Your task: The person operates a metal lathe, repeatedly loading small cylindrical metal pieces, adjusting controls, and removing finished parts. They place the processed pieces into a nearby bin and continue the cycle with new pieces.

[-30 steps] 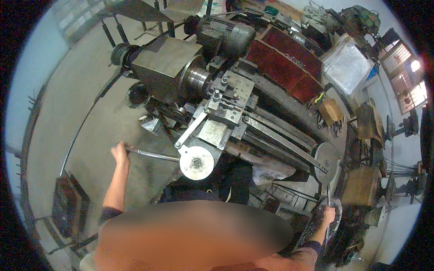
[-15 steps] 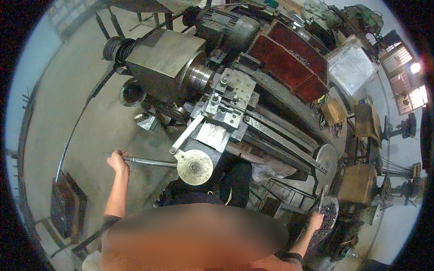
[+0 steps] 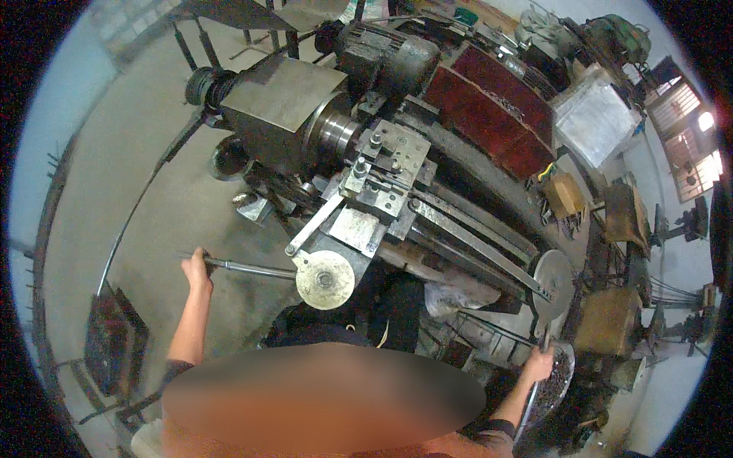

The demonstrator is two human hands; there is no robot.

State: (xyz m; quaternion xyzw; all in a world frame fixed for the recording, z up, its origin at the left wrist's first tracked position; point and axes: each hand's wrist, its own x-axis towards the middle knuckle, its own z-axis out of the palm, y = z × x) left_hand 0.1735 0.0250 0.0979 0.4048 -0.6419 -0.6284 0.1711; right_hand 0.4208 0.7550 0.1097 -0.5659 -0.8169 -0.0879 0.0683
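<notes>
My left hand (image 3: pixel 197 269) is closed around the end of a metal lever (image 3: pixel 248 268). This lever runs right to a round, pale metal disc (image 3: pixel 324 280) at the front of a lathe's cross slide. A flat link bar (image 3: pixel 315 224) joins the disc to the tool block (image 3: pixel 382 169). Far to the right, my right hand (image 3: pixel 540 365) is wrapped round a second lever (image 3: pixel 527 412), below another metal disc (image 3: pixel 551 284). From that disc a long flat bar (image 3: pixel 481 243) slants back to the slide. The spindle (image 3: pixel 338 131) sits left of the tool block.
Behind the lathe stand a motor (image 3: pixel 387 57) and a dark red box (image 3: pixel 492 111). A round pan of small dark pieces (image 3: pixel 556 382) lies beside my right hand. A cardboard box (image 3: pixel 565 195) and a pale square sheet (image 3: pixel 597 114) are at the right. A dark box (image 3: pixel 111 347) stands at left.
My right hand is closer to the right disc, and a length of lever now shows below it. My left hand keeps its grip with little movement. The whole view has shifted slightly.
</notes>
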